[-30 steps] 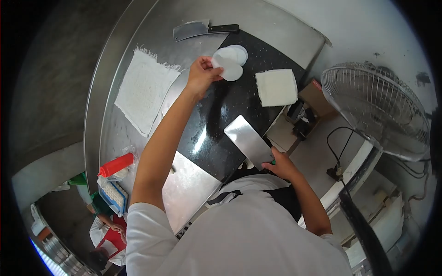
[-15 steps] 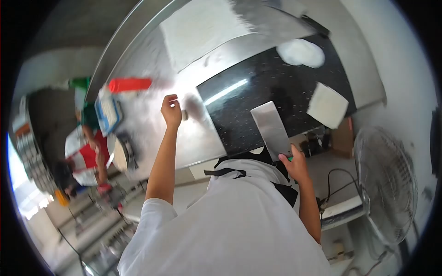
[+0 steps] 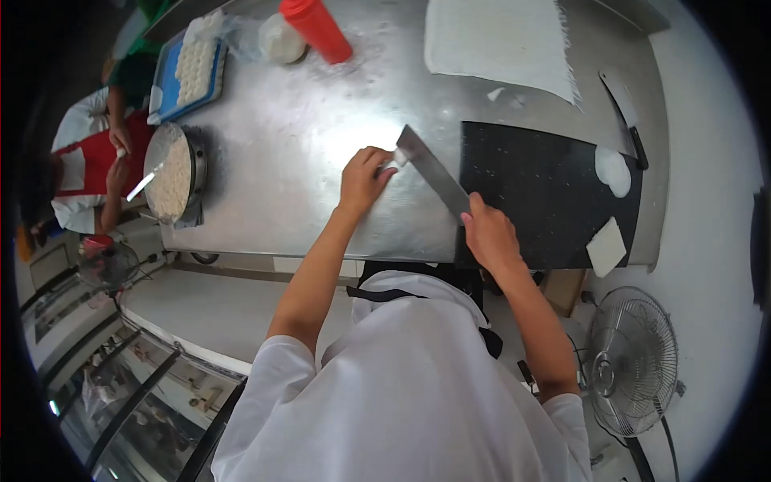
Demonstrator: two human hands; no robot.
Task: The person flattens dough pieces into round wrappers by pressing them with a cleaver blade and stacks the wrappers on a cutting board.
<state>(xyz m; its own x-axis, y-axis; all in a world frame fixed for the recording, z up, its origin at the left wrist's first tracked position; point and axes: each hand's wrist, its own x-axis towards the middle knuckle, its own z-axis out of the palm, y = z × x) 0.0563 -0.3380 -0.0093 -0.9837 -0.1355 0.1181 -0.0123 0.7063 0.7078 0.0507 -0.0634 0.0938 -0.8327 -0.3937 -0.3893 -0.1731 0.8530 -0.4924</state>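
Over the steel table (image 3: 273, 161), my left hand (image 3: 366, 178) pinches a small white piece, probably dough (image 3: 399, 157), between fingers and thumb. My right hand (image 3: 490, 233) grips the handle of a broad metal blade (image 3: 434, 170), tilted up to the left with its far end beside the white piece. Right of the blade lies a black board (image 3: 530, 189). Thin white rounds (image 3: 613, 171) rest on its far right part, and a folded white cloth (image 3: 606, 247) sits at its near right corner.
A cleaver (image 3: 620, 104) lies behind the board, near a large white cloth (image 3: 498, 44). Further left are a red bottle (image 3: 318, 30), a blue tray (image 3: 167, 79) of white pieces and a round pan (image 3: 173, 177). A co-worker (image 3: 96, 157) stands at the left; a fan (image 3: 632, 361) is at right.
The view has swung left along the table. My left hand has let go of the white rounds, now on the board, and holds a small white piece. The blade has come beside it.
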